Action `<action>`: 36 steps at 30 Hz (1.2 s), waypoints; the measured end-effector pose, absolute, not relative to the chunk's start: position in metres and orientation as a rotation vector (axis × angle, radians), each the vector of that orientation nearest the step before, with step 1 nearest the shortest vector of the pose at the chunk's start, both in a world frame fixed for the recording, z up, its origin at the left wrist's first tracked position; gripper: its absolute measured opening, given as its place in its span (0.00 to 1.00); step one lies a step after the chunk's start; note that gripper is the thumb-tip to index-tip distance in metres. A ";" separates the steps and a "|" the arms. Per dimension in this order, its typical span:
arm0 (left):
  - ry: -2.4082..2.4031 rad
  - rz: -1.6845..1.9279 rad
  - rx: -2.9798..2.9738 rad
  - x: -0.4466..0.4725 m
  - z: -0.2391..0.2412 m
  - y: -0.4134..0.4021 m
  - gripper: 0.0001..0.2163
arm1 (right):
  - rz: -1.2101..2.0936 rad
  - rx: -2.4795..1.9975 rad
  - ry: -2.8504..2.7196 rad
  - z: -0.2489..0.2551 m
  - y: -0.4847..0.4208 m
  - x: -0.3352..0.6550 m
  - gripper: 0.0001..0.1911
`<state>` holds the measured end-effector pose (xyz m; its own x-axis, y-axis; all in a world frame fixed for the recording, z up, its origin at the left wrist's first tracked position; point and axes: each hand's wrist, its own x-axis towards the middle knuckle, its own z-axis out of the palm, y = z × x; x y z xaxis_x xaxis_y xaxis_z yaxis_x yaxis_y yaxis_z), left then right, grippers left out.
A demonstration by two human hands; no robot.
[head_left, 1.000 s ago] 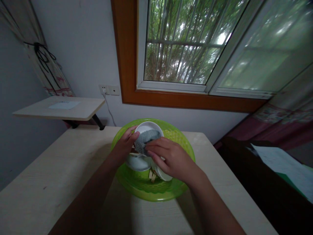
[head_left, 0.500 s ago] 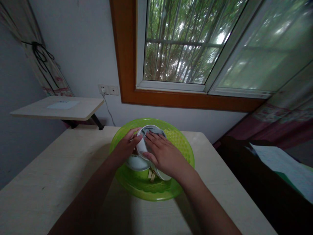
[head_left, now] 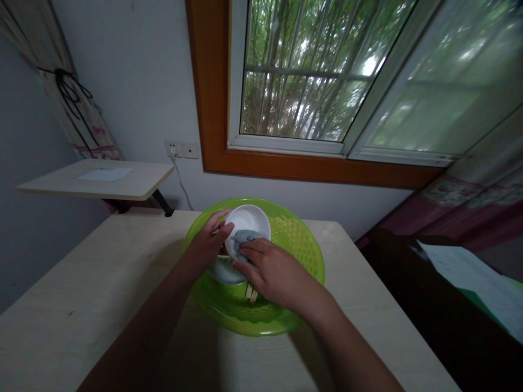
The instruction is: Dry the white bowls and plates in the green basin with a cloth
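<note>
A white bowl (head_left: 249, 219) is tilted over a green plastic basin (head_left: 261, 328), its inside facing me. My left hand (head_left: 211, 239) grips the bowl's left rim, thumb on the near side. With my right hand (head_left: 265, 267) I press a grey-blue cloth (head_left: 244, 236) against the inner lower part of the bowl; the fingers are bunched on it. Beneath, another white bowl (head_left: 229, 273) lies in the basin, partly hidden by my hands. Pale wooden sticks (head_left: 252, 293), perhaps chopsticks, poke out below my right hand.
The basin stands on a light wooden table (head_left: 134, 305). A small raised shelf (head_left: 122, 188) with a paper sits at the back left. Behind are a wall socket (head_left: 181, 149) with a cord and a window (head_left: 302, 71). Papers (head_left: 469, 272) lie on a dark surface at right.
My right hand and the cloth have slid from the bowl's upper inside down to its lower part, uncovering the white inside. My left hand keeps its hold on the rim.
</note>
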<state>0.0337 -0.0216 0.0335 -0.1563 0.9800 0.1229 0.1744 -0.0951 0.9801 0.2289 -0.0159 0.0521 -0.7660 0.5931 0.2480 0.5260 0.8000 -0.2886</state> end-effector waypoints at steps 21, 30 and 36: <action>1.345 1.216 1.262 0.039 0.038 -0.029 0.26 | 0.012 -0.924 -2.618 0.029 -0.012 0.224 0.44; 1.353 1.248 1.273 0.042 0.033 -0.025 0.27 | 0.014 -1.013 -2.693 0.047 -0.016 0.229 0.23; 1.332 1.301 1.220 0.034 0.033 -0.025 0.28 | 0.084 -0.817 -2.713 0.044 -0.011 0.228 0.28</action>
<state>0.0336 -0.0246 0.0327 -0.1258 0.9912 0.0410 0.0643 -0.0331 0.9974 0.2280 -0.0113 0.0436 -0.7908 0.5479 0.2728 0.5300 0.8359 -0.1426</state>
